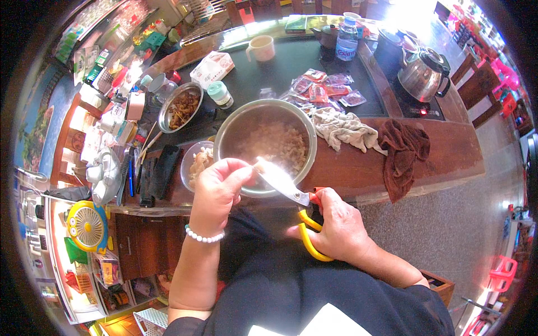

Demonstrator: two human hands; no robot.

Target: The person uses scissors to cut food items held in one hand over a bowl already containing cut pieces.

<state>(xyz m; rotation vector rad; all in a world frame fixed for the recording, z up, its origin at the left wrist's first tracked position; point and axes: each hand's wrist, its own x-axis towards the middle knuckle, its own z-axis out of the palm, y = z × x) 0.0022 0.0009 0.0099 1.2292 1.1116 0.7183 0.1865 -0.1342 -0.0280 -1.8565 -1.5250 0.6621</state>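
Observation:
My right hand (338, 227) grips scissors (286, 182) with yellow and red handles, their blades pointing up and left over the near edge of a large metal bowl (312, 138). Small pale chopped pieces (281, 147) lie in that bowl. At the blade tips, my left hand (222, 189) pinches a small piece of food between thumb and fingers; most of it is hidden. Touching or close to the bowl's left side is a clear plastic bowl (183, 168) with pale food pieces (201, 161).
A metal bowl of brown food (183, 109), a lidded jar (220, 95) and a tissue box (212, 68) stand at the back left. Small packets (318, 93), a pale cloth (344, 128) and a brown towel (399, 155) lie to the right. A kettle (422, 75) sits further right.

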